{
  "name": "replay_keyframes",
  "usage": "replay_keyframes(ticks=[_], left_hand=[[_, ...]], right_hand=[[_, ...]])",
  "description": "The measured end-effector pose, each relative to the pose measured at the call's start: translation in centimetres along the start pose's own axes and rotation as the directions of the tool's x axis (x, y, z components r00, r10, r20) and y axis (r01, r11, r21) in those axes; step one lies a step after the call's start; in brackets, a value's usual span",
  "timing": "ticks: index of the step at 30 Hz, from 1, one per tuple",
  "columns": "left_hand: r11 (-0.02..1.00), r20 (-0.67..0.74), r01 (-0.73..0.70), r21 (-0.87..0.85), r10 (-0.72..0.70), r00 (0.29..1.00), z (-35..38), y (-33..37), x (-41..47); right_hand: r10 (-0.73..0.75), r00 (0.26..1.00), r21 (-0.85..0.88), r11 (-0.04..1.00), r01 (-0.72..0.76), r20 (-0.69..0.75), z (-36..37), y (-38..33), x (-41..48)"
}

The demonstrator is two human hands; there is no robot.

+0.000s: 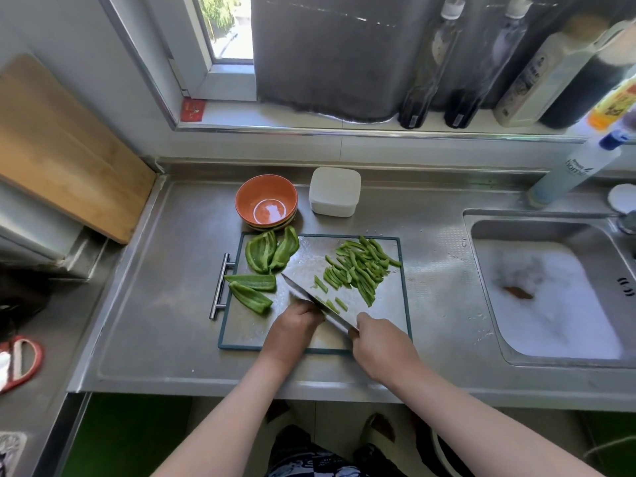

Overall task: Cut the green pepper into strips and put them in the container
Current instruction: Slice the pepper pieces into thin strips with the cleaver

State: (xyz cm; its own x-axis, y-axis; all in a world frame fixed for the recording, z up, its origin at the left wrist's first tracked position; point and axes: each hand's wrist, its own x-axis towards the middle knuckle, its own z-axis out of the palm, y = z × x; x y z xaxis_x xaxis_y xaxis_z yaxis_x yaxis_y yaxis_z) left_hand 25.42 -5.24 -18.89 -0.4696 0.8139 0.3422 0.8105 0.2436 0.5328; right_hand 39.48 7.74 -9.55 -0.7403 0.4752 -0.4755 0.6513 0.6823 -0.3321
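**Green pepper part-cut on a steel cutting board (pixel 403 304), seen from the head camera**

The right hand (pixel 378 342) grips the handle of a knife (pixel 315 299). The left hand (pixel 292 327) sits knuckles-up against the blade, fingers curled under; what they hold is hidden. Glossy strips (pixel 358 266) pile at the board's far right edge, and broad uncut pepper pieces (pixel 261 251) lie at its left. The lidded white container (pixel 334 191) stands just beyond the board, beside an orange bowl (pixel 265 201). A stretch of counter (pixel 437 270) separates the board from the sink (pixel 550 297).

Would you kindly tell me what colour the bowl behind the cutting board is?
The bowl is orange, clearest in the head view.
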Motion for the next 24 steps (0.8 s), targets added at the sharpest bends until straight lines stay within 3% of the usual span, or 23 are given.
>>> replay_keyframes(ticks=[24], left_hand=[[0.999,-0.022,0.018,-0.046,-0.019,1.0,0.7,-0.6,-0.6]], right_hand=[[0.052,0.995,0.011,0.999,-0.053,0.084,-0.1,-1.5,3.3]])
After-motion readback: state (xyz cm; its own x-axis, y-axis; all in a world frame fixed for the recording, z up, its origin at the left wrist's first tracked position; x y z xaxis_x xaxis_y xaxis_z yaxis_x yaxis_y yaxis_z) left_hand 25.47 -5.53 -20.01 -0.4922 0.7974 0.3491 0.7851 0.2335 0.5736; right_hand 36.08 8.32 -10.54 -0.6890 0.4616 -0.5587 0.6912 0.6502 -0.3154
